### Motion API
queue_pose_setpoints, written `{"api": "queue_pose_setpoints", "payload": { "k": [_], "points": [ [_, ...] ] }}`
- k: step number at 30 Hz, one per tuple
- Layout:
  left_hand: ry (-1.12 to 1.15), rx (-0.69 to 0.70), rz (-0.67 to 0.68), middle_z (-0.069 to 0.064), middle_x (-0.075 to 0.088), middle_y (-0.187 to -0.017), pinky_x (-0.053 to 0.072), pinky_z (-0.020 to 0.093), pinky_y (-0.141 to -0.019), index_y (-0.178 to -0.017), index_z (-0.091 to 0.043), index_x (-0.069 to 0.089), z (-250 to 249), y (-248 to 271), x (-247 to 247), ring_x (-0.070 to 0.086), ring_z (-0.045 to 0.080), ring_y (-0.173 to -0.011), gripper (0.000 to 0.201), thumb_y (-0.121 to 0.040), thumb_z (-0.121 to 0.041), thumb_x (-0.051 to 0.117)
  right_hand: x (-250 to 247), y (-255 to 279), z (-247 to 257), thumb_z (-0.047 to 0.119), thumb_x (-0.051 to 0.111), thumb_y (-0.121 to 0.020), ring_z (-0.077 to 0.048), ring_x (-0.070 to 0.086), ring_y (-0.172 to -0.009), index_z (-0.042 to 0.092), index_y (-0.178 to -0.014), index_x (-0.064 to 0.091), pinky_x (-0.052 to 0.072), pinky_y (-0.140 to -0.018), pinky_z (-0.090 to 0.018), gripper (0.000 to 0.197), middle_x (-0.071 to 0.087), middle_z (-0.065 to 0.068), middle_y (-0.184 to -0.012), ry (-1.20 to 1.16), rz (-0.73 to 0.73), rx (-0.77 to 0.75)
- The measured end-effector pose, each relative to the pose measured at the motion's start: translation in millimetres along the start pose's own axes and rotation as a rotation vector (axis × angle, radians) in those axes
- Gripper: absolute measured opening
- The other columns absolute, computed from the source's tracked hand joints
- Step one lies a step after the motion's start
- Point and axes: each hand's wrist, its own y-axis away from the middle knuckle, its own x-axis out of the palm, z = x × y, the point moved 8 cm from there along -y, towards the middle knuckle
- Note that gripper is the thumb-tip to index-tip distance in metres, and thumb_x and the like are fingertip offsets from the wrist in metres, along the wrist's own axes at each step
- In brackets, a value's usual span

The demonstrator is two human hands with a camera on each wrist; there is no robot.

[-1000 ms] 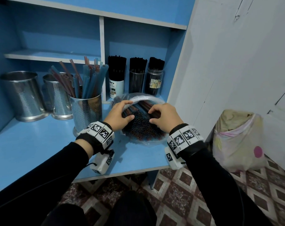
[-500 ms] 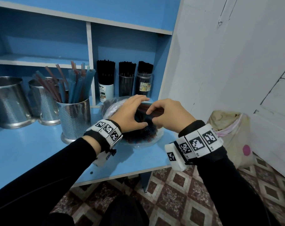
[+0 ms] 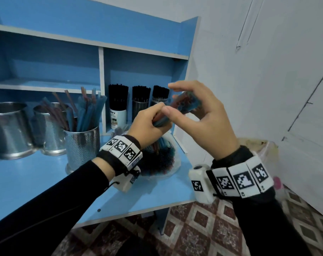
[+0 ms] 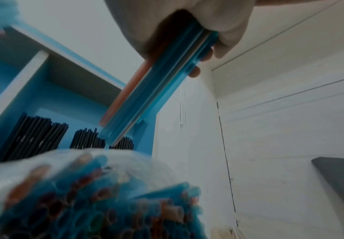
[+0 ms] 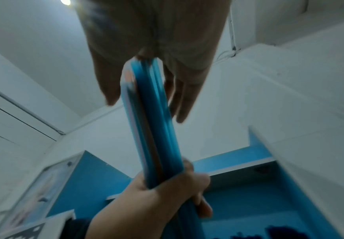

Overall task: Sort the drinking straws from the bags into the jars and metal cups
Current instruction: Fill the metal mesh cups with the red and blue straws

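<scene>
- While a small bundle of straws [image 3: 177, 109] is held in the air above the open bag [image 3: 162, 157] on the blue desk [image 3: 37, 182], the left hand [image 3: 149, 124] is seen clamped round its lower end, fingers curled.
- At the upper end, the right hand [image 3: 203, 115] is spread, fingers nearly straight; the palm and fingertips appear to tap the straw ends level, and no closed grip is shown.
- For the step in hand, judged to be squaring the bundle before it is dropped into a cup, the left grip is best kept firm but not crushing, since thin straws are likely to kink; the ends are best evened by light taps.
- The perforated metal cup [image 3: 82, 145], already holding blue and red straws, is the likely target; two further steel cups [image 3: 9, 130] stand to its left, and three jars of black straws [image 3: 141, 102] are set in the right shelf bay.
- Much of the task is judged to remain, as the bag is still well filled.
- Only the head view shows the cups and where the hands are placed.
- From the left wrist view alone, the open straw mouths in the bag [image 4: 97, 198] are seen.
- By the right wrist view alone, the right fingers [image 5: 185, 100] are shown lying straight beside the bundle [image 5: 152, 119], not wrapped round it.
</scene>
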Motion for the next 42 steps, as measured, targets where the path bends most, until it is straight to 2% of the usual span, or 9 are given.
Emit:
{"api": "queue_pose_setpoints", "payload": {
  "k": [2, 8, 14, 20, 24, 26, 29, 37, 42],
  "points": [
    [-0.005, 0.023, -0.032, 0.003, 0.069, -0.089, 0.056, 0.042, -0.074, -0.102, -0.037, 0.061, -9.8, 8.2, -15.1, 0.067, 0.026, -0.085, 0.027, -0.08, -0.021, 0.065, 7.7, -5.2, 8.1, 0.014, 0.069, -0.088, -0.023, 0.06, -0.11, 0.018, -0.123, 0.057, 0.05, -0.094, -0.046, 0.037, 0.058, 0.002, -0.116, -0.056, -0.068, -0.073],
    [0.119, -0.161, -0.007, 0.009, 0.07, -0.104, 0.055, 0.053, -0.087, -0.115, -0.032, 0.06, 19.7, 53.9, -45.4, 0.068, 0.028, -0.099, 0.038, -0.079, -0.034, 0.071, 50.3, -12.8, 15.0, 0.005, 0.063, -0.09, -0.019, 0.05, -0.119, 0.01, -0.129, 0.054, 0.043, -0.104, -0.037, 0.041, 0.05, -0.005, -0.124, -0.027, -0.156, -0.191],
    [0.071, -0.436, 0.038, -0.008, 0.073, -0.1, 0.055, 0.04, -0.088, -0.105, -0.032, 0.062, 88.7, 106.0, -68.1, 0.068, 0.01, -0.099, 0.032, -0.078, -0.029, 0.079, 134.6, -6.6, -14.2, 0.017, 0.063, -0.093, -0.011, 0.058, -0.101, 0.006, -0.106, 0.068, 0.045, -0.094, -0.027, 0.018, 0.064, -0.003, -0.106, 0.059, 0.192, 0.0],
    [-0.01, -0.587, 0.023, 0.024, 0.068, -0.093, 0.052, 0.056, -0.086, -0.097, -0.001, 0.065, 110.3, 130.8, -81.8, 0.065, 0.037, -0.092, 0.037, -0.084, -0.034, 0.075, 158.4, -1.1, -35.3, 0.044, 0.076, -0.078, -0.004, 0.053, -0.112, 0.028, -0.132, 0.048, 0.048, -0.094, -0.025, 0.063, 0.052, 0.009, -0.121, -0.062, 0.31, 0.16],
    [0.017, -0.5, 0.105, -0.009, 0.073, -0.085, 0.055, 0.022, -0.073, -0.09, -0.028, 0.067, 89.2, 125.4, -87.4, 0.068, 0.004, -0.083, 0.009, -0.087, -0.022, 0.073, 168.4, 4.5, -50.9, 0.061, 0.08, -0.058, 0.001, 0.05, -0.113, 0.036, -0.12, 0.051, 0.045, -0.093, -0.019, 0.073, 0.047, 0.012, -0.12, -0.13, 0.396, 0.304],
    [0.043, -0.443, 0.179, -0.024, 0.072, -0.095, 0.05, 0.01, -0.079, -0.099, -0.038, 0.065, 73.3, 122.3, -84.2, 0.065, -0.008, -0.092, 0.028, -0.087, -0.014, 0.072, 180.7, 10.8, -56.2, 0.039, 0.087, -0.063, -0.002, 0.061, -0.105, 0.024, -0.111, 0.061, 0.05, -0.091, -0.022, 0.057, 0.06, 0.006, -0.113, -0.315, 0.43, 0.394],
    [0.116, -0.357, 0.025, -0.014, 0.07, -0.114, 0.053, 0.026, -0.092, -0.125, -0.035, 0.056, 56.4, 115.3, -96.1, 0.064, 0.004, -0.11, 0.058, -0.078, -0.01, 0.079, 189.6, 10.3, -53.0, 0.009, 0.08, -0.078, -0.002, 0.07, -0.087, 0.022, -0.088, 0.071, 0.054, -0.076, -0.015, 0.018, 0.075, 0.008, -0.088, -0.468, 0.362, 0.391],
    [-0.353, -0.268, -0.671, -0.003, 0.029, -0.109, 0.031, 0.009, -0.089, -0.112, -0.023, 0.028, 69.4, 124.9, -178.8, 0.036, 0.01, -0.098, 0.091, -0.052, -0.055, 0.088, 141.3, -48.1, -22.8, 0.01, 0.073, -0.084, -0.002, 0.069, -0.081, 0.021, -0.079, 0.067, 0.051, -0.072, -0.012, 0.013, 0.072, 0.015, -0.078, -0.622, -0.093, 0.183],
    [-0.09, -0.558, -0.413, -0.012, 0.035, -0.135, 0.027, 0.019, -0.11, -0.149, -0.021, 0.007, 138.3, 108.8, -184.9, 0.041, 0.002, -0.123, 0.136, -0.046, -0.047, 0.093, 144.2, -73.2, -22.9, 0.017, 0.076, -0.082, 0.003, 0.068, -0.077, 0.02, -0.079, 0.068, 0.048, -0.067, -0.007, 0.01, 0.071, 0.019, -0.074, -0.527, -0.154, 0.208]
  ]
}}
